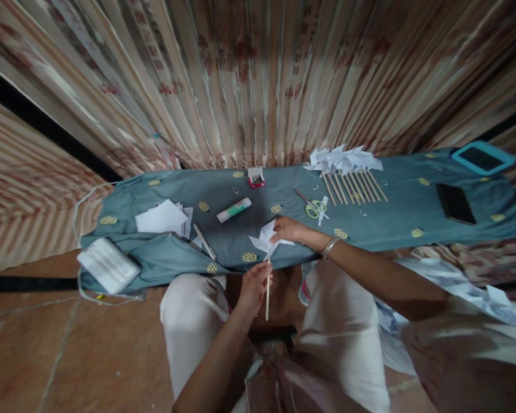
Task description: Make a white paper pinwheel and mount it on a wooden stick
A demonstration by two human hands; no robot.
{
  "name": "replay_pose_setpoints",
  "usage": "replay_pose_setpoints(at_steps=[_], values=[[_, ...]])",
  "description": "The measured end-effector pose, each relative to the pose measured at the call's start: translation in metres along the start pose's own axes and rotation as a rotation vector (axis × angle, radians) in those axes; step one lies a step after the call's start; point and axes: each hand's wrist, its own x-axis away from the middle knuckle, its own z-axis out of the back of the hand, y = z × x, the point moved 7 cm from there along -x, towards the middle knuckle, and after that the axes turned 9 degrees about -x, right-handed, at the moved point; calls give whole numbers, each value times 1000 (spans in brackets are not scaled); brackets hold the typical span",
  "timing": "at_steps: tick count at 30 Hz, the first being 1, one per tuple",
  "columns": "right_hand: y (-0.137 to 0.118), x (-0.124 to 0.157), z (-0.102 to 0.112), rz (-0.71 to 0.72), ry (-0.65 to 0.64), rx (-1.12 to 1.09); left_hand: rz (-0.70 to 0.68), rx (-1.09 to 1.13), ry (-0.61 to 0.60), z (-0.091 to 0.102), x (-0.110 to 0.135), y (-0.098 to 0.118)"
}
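Observation:
My left hand [254, 287] is closed around a thin wooden stick [267, 301] that points up to a white paper pinwheel [266, 241]. My right hand [289, 230] pinches the pinwheel's centre at the near edge of a low table covered in blue-grey cloth [395, 215]. A bangle sits on my right wrist. Behind my right hand lie green-handled scissors [313, 207] and a glue stick [234, 210].
A row of finished paper pinwheels on sticks [348, 172] lies at the back right. A stack of white paper squares [163, 219], a pen [204, 241], a small red box [256, 179], a black phone [456, 203], a blue-cased tablet [481, 158] and a white pack [108, 265] are on the cloth. Curtains hang behind.

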Motion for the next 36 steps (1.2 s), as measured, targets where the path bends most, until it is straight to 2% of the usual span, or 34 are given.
replay_pose_setpoints(at_steps=[8, 18, 30, 36], values=[[-10, 21, 2, -30, 104, -294, -95, -48, 5, -4, 7, 23], [-28, 20, 13, 6, 154, -558, -207, -104, 2, -12, -4, 60], [-41, 3, 26, 87, 172, -700, -262, -115, -4, -28, -40, 98], [-33, -9, 37, 117, 246, -646, -251, -137, -5, -33, -54, 98]])
